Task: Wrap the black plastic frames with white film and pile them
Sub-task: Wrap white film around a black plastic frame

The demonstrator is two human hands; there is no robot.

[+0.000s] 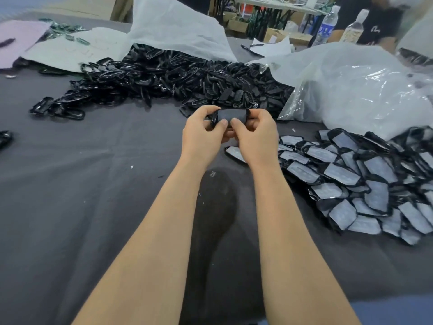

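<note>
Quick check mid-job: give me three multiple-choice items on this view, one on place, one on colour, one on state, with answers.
1. Where is the wrapped pile?
A. right of the hands
B. left of the hands
C. behind the bottles

2. What colour is the tablecloth?
A. red
B. dark grey
C. yellow

3. How is the frame held?
A. by both hands
B. by one hand
C. lying on the table

Answers:
1 A: the wrapped pile lies at the right.
2 B: the cloth looks dark grey.
3 A: left hand and right hand both grip it, raised.
</note>
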